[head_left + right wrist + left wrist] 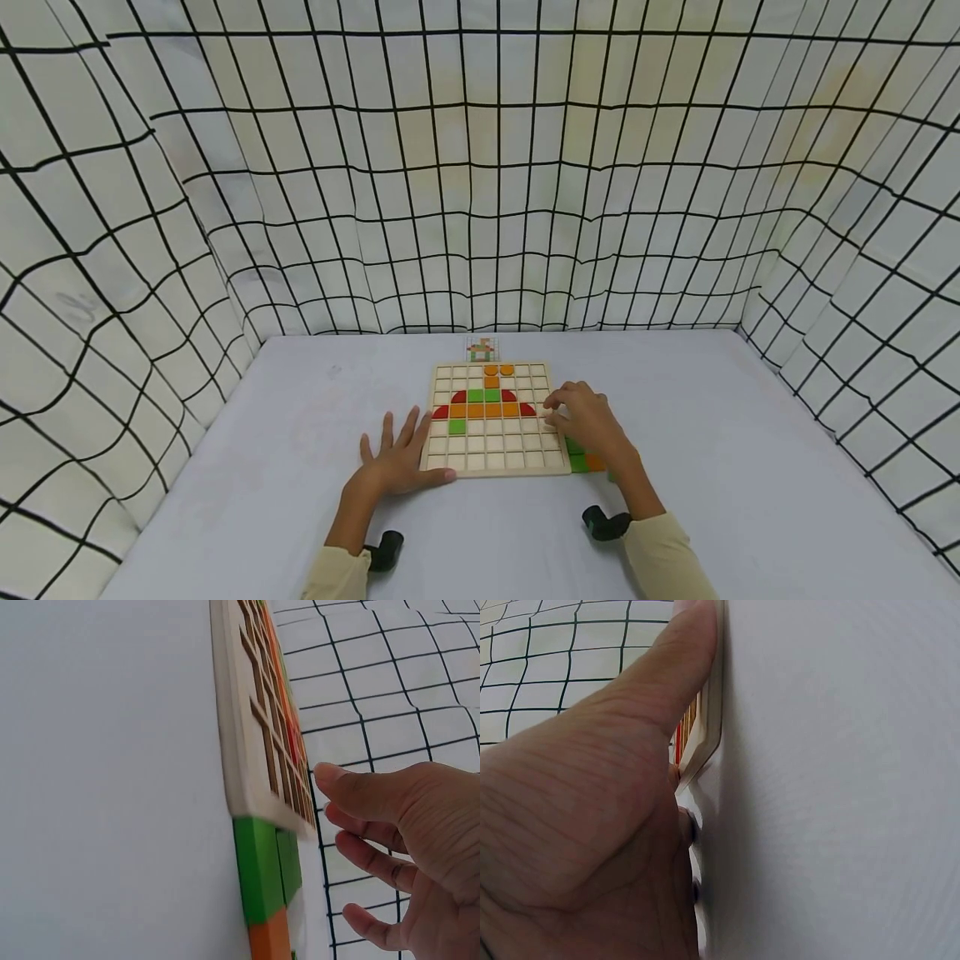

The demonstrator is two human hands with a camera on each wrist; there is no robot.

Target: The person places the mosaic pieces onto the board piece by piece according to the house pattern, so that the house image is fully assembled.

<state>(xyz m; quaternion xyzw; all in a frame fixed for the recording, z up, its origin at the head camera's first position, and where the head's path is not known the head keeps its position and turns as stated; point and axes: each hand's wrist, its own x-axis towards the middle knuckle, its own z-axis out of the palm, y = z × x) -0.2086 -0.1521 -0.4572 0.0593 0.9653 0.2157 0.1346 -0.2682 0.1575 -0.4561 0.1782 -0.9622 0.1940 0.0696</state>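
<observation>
A wooden grid board [517, 464] lies on the white table with coloured tiles in some cells. My left hand [397, 468] has its fingers spread at the board's lower left corner, the thumb along the front edge. Over the right edge hovers my right hand [590, 418], fingers loosely bent; the right wrist view shows nothing between thumb and fingers. A row of orange tiles [475, 411] ends in red rounded tiles [527, 409]. Green tiles [475, 396] sit above it, a single green tile [457, 427] below. Orange round tiles [507, 370] and an orange square [491, 382] are near the top.
Loose green blocks [259, 862] and an orange block [268, 937] lie against the board's right side, partly under my right forearm in the head view. A small picture card [482, 350] lies beyond the board. Black netting [465, 167] over white walls surrounds the table.
</observation>
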